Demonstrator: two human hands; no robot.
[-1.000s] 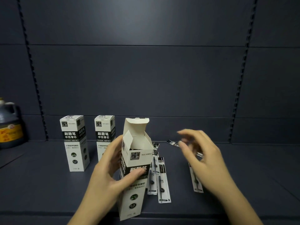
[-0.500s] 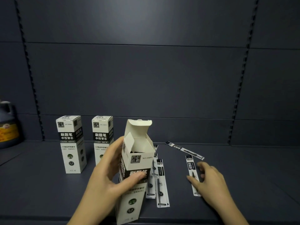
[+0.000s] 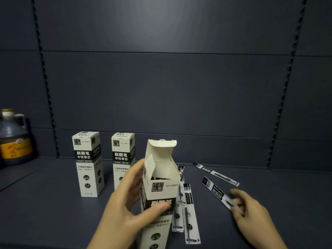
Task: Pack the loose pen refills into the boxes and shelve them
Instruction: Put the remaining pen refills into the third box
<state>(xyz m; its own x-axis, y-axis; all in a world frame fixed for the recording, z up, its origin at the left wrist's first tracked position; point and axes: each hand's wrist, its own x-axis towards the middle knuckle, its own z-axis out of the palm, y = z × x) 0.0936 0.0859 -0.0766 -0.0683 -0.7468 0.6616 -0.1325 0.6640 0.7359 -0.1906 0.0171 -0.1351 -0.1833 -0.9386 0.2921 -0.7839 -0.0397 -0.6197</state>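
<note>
Left hand (image 3: 124, 205) gripping open refill box (image 3: 159, 191), right hand (image 3: 251, 214) apparently pinching blurred refill packet (image 3: 218, 194) on shelf (image 3: 53, 203)

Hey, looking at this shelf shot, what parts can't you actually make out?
All from the head view:
- Open box: contents lost in shadow; its base is cut off by the bottom edge.
- Right hand: motion-blurred, so whether its fingers grip the refill is unclear.
- Refills beside the open box: partly hidden behind it, so their count is uncertain.
- Second closed box: lower part hidden by the left hand.
- Bottle: cut off by the left edge, label blurred.
</note>
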